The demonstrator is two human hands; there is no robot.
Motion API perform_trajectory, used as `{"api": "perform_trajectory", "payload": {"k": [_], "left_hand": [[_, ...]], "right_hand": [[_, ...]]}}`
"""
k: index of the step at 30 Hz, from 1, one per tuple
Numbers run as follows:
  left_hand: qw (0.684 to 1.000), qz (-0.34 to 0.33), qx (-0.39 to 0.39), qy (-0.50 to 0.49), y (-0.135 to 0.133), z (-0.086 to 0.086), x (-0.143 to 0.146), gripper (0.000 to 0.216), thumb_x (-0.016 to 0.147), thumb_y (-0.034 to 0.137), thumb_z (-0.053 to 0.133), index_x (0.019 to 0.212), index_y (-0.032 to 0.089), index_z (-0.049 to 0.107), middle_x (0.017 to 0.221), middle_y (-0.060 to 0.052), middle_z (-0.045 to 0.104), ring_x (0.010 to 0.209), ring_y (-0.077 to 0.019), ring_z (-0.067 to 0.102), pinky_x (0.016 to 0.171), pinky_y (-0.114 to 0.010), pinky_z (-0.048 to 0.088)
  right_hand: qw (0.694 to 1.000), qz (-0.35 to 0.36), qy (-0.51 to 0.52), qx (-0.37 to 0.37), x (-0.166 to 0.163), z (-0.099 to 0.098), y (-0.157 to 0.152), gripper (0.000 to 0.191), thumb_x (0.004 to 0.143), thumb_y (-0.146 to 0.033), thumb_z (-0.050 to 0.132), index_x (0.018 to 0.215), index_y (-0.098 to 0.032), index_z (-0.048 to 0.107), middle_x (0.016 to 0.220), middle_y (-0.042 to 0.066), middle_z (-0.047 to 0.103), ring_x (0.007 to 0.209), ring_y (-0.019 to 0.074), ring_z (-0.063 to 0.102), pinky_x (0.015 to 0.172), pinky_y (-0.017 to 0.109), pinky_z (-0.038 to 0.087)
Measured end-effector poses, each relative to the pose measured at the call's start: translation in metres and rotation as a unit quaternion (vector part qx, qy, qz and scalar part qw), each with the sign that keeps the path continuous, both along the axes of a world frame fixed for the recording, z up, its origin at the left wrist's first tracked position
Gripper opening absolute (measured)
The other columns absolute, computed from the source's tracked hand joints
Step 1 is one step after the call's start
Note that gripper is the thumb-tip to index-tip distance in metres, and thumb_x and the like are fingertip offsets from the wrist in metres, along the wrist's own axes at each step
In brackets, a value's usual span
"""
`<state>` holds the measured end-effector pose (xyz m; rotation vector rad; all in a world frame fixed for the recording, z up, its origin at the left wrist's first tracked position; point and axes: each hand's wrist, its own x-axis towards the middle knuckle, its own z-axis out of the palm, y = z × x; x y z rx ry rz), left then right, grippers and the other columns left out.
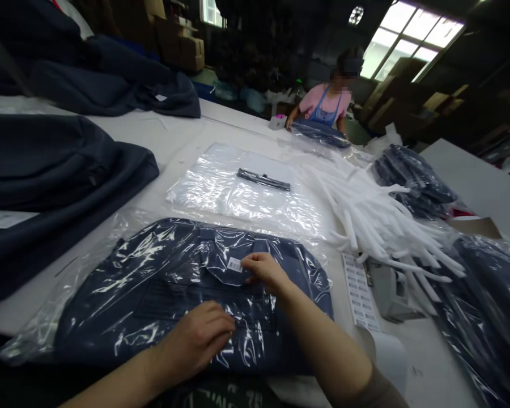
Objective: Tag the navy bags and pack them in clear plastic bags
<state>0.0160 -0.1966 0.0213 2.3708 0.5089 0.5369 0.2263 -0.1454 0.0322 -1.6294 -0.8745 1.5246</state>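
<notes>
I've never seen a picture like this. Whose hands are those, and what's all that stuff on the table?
No machine here. A person wears a small camera on the head, so you look down at their own two hands. The left hand lies flat on a folded dark blue garment inside a clear plastic bag. The right hand presses its fingertips beside a small white sticker on that bag. Neither hand grips anything. The white table also holds empty clear bags, a heap of white cords and a sheet of stickers. Far back, another person works too.
</notes>
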Motion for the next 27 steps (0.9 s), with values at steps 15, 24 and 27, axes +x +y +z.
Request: {"api": "perform_trajectory", "payload": {"k": [15,24,27], "left_hand": [[0.975,0.047,0.199,0.091,0.096,-0.023,-0.029,0.037,0.093,0.033,0.053,0.129,0.024,0.054,0.132,-0.003,0.055,0.130,-0.0268,0.038,0.109,-0.045,0.024],[0.963,-0.014,0.212,0.164,0.116,-0.050,-0.023,0.052,0.091,0.056,0.044,0.134,0.028,0.048,0.135,-0.002,0.051,0.137,-0.0267,0.027,0.111,-0.049,-0.013],[0.959,-0.016,0.234,0.162,0.116,-0.054,-0.020,0.056,0.090,0.059,0.042,0.136,0.027,0.046,0.136,-0.002,0.051,0.137,-0.0263,0.028,0.110,-0.046,-0.017]], "right_hand": [[0.987,0.053,-0.139,-0.067,-0.024,-0.033,0.032,0.007,0.069,-0.022,0.064,0.065,-0.016,0.064,0.056,-0.002,0.052,0.048,0.0102,0.049,0.042,0.022,0.046],[0.934,0.094,-0.333,0.093,-0.027,-0.034,0.008,0.039,0.075,-0.025,0.066,0.114,-0.018,0.064,0.116,0.014,0.063,0.114,0.0320,0.054,0.100,0.048,0.039],[0.844,0.215,-0.426,0.246,-0.033,-0.036,-0.011,0.063,0.079,-0.038,0.067,0.135,-0.020,0.047,0.145,0.012,0.041,0.138,0.0342,0.024,0.114,0.054,0.013]]}}
